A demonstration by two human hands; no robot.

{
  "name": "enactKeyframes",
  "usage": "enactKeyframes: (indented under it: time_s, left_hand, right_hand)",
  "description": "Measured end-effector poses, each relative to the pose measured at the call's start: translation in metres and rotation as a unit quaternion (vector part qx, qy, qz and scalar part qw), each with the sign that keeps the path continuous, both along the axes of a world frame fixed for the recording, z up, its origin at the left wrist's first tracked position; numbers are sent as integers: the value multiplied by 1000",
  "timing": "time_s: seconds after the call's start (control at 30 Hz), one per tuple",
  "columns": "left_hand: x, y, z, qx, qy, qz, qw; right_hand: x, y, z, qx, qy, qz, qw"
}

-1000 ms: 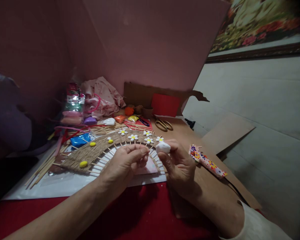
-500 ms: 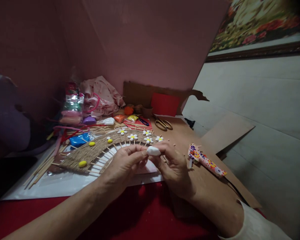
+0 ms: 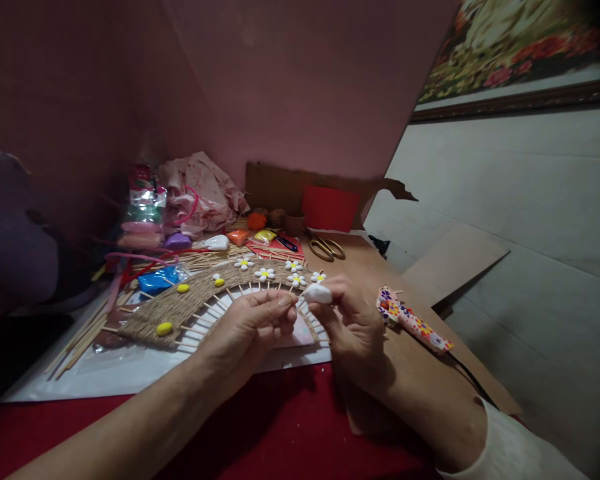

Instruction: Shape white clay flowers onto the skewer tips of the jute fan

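Observation:
My right hand (image 3: 353, 323) pinches a lump of white modelling clay (image 3: 317, 293) between thumb and fingers. Close beside it, my left hand (image 3: 260, 317) is closed in a pinch, and a thin strand of the clay stretches towards its fingertips. Beneath and behind both hands lies a fan-shaped piece woven of brown twine (image 3: 200, 303) over wooden sticks. Several white clay daisies (image 3: 265, 274) with yellow middles sit on its upper right part. Yellow clay ovals (image 3: 164, 329) lie on the left part, one with a few white petals (image 3: 217, 276).
A glue gun with flowered covering (image 3: 415, 323) lies on cardboard (image 3: 395, 373) at right, its cord trailing forward. Scissors (image 3: 326, 248) are behind. Packs of blue clay (image 3: 159, 280) and white clay (image 3: 214, 243) lie at left and back, near loose sticks (image 3: 75, 340).
My right hand has moved slightly right with the white clay lump, drawing it away from my left fingers. A thin clay strand now shows between the hands.

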State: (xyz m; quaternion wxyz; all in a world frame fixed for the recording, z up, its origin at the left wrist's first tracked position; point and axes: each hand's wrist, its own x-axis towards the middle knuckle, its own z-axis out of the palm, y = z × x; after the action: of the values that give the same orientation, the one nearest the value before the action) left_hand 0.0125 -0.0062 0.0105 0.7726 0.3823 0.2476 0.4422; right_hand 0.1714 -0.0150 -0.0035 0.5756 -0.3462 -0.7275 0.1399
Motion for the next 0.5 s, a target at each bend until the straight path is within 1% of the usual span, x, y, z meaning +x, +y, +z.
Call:
enactKeyframes:
  time_s: [0.07,0.13,0.23,0.3,0.4,0.43,0.5]
  left_hand:
    - [0,-1,1,-6,-1,-3,1000]
    - [-1,-1,3,-5,-3,-2,1000]
    - [-1,-1,3,-16,0,31,999]
    - [0,1,1,-30,9,50,998]
    - [0,4,0,-34,32,72,996]
    - [0,5,0,-36,39,80,995]
    - [0,6,0,-44,49,97,993]
  right_hand:
    - [1,0,-1,10,29,-13,999]
    - [2,-2,-3,14,39,-5,999]
    - [1,-6,-3,37,38,11,998]
    - [0,-8,-1,51,13,24,998]
    - [-1,-7,1,15,-47,39,998]
    - [-1,-6,1,-2,-47,32,998]
    - [-1,-4,0,-6,7,-1,1000]
